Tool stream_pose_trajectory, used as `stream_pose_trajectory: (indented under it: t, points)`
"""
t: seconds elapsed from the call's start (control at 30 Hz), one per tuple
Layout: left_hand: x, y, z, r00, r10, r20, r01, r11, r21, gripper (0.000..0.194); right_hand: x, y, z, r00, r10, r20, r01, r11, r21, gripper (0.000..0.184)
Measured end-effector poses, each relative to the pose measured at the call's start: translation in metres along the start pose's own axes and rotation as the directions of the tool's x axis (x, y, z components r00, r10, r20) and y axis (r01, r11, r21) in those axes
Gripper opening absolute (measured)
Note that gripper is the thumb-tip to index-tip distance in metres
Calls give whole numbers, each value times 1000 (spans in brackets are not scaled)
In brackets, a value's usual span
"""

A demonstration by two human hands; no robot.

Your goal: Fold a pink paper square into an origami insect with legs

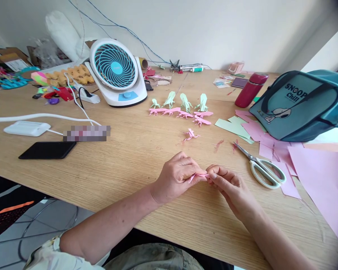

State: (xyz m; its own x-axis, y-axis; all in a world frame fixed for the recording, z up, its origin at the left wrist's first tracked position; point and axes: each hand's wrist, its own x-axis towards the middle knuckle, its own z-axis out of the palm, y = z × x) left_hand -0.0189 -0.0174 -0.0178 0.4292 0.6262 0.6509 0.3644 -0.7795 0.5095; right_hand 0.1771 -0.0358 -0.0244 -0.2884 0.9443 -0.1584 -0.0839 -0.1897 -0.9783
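Note:
My left hand point(178, 175) is closed around a small piece of folded pink paper point(195, 177), part of which shows between thumb and fingers. At the other end of that paper, the thumb and fingertips of my right hand point(228, 185) pinch its tip. Both hands meet just above the table near its front edge. Beyond them stands a single pink folded-paper figure point(190, 135) with thin legs. Farther back, several pink paper figures point(180, 112) lie in a row, with several pale green ones point(185, 102) behind them.
White-handled scissors point(263, 168) lie right of my hands, beside pink paper sheets point(321, 176) and green strips point(233, 127). A teal bag point(301, 107) and red flask point(250, 90) stand at the right. A fan point(116, 71), black phone point(47, 150) and cables occupy the left.

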Motion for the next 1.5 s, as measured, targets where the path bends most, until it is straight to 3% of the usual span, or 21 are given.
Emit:
stream_pose_trajectory:
  t: [0.57,1.5]
  points:
    - [0,2,1,999,-36,5,36,994,-106,10,2,-2,-10,988,99,117,-100,995,7,32]
    - [3,4,0,997,-61,47,69,977,-203,7,2,-11,-12,989,-1,150,27,984,-176,36]
